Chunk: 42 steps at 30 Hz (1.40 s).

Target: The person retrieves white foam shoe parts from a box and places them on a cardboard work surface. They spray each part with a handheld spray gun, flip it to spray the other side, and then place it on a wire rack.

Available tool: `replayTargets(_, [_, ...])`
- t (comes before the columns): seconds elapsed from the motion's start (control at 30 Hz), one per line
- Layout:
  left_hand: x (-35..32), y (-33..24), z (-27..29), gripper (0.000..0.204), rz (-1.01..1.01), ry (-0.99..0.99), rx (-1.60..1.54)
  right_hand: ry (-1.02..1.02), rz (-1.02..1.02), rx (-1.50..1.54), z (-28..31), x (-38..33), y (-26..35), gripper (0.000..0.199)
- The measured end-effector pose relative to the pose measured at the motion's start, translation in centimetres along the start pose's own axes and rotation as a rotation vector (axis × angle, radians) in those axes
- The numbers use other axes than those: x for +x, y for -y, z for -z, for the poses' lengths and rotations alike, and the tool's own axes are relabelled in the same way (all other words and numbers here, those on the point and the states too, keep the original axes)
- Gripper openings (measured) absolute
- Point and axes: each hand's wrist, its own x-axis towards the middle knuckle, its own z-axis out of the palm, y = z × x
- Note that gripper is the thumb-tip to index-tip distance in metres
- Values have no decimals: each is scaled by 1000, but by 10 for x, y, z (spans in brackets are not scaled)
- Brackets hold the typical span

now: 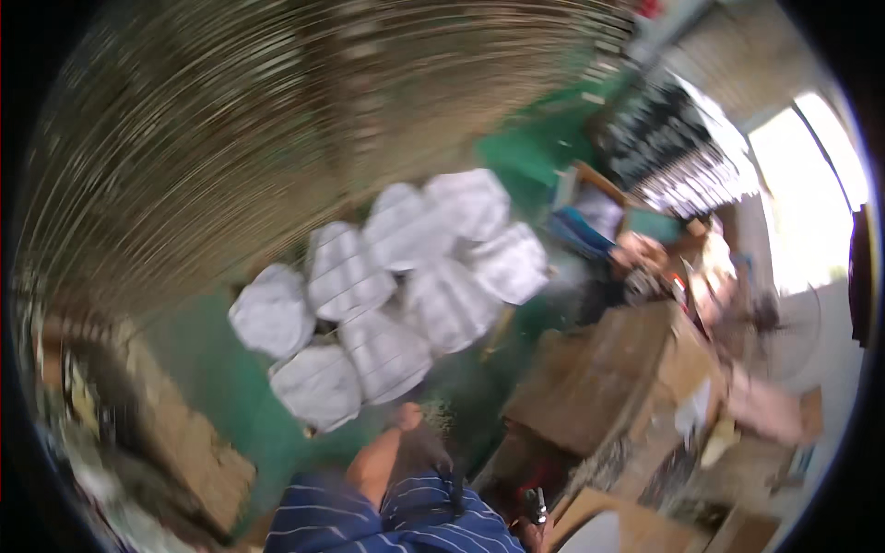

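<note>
Motion blurs the view. My left forearm reaches out from a blue striped sleeve, and my left hand [409, 417] is a smear just short of the white bundles; its fingers cannot be made out. Low at the right, my right hand [533, 533] is partly cut off by the lower edge, closed around a small black and silver tool [536, 503] whose kind is unclear. In front of me, several rounded white bundles [378, 355], some crossed by thin dark lines, lie close together in two rows on the green floor [198, 341].
Brown cardboard boxes [590, 369] crowd the right side. Beyond them sit an open box [590, 207] with blue edges and a fan [784, 332]. A long slatted rack or wall [230, 138] spans the far left. A tan board [189, 442] lies at the left.
</note>
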Motion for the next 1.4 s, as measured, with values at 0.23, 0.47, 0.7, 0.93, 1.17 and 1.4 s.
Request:
replayTargets(0.23, [6, -67, 78, 27, -26, 805, 697, -575, 21, 263, 31, -74, -128, 42])
replayTargets(0.47, [29, -132, 34, 27, -398, 1073, 625, -948, 29, 716, 54, -186, -223, 59])
replayTargets(0.7, [24, -259, -103, 15, 557, 1207, -29, -1260, -171, 920, 41, -266, -261, 63])
replayTargets(0.93, [-49, -359, -221, 23, 68, 1317, 441, -1306, -341, 867, 45, -321, -222, 58])
replayTargets(1.17, [-49, -409, -268, 31, -1284, 1377, 854, -1448, -302, 837, 66, -317, -206, 58])
replayTargets(1.4, [-33, -386, -224, 26, -679, 1161, 957, -1297, -142, 788, 95, -311, -201, 58])
